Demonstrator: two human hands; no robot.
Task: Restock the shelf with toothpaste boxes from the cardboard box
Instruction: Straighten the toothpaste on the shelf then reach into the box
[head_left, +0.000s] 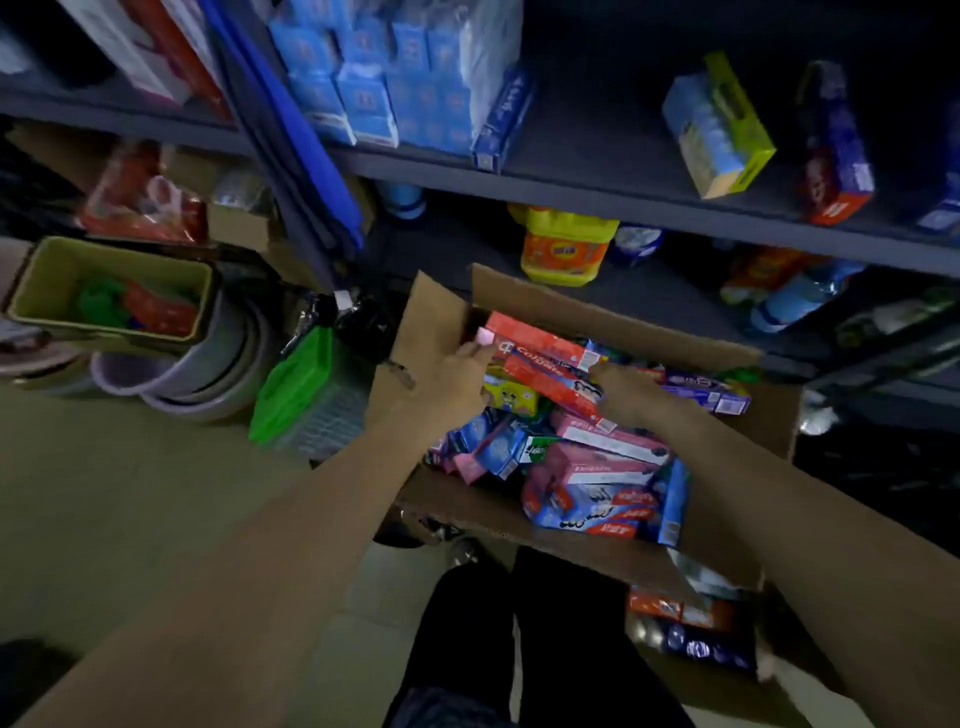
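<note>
Below the dark shelf (649, 200), an open cardboard box (597, 312) holds toothpaste boxes; inside it, left hand (452, 387) and right hand (631, 395) grip two red boxes (540, 358) by their ends.

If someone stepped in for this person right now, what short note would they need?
Left hand and right hand: both grip the ends of two red toothpaste boxes, held together over the cardboard box.
Cardboard box: open on the floor by the shelf, still heaped with mixed toothpaste boxes.
Done: some boxes already stand on the shelf.
Left: lift this pair onto the shelf, then keep emptying the box.
</note>
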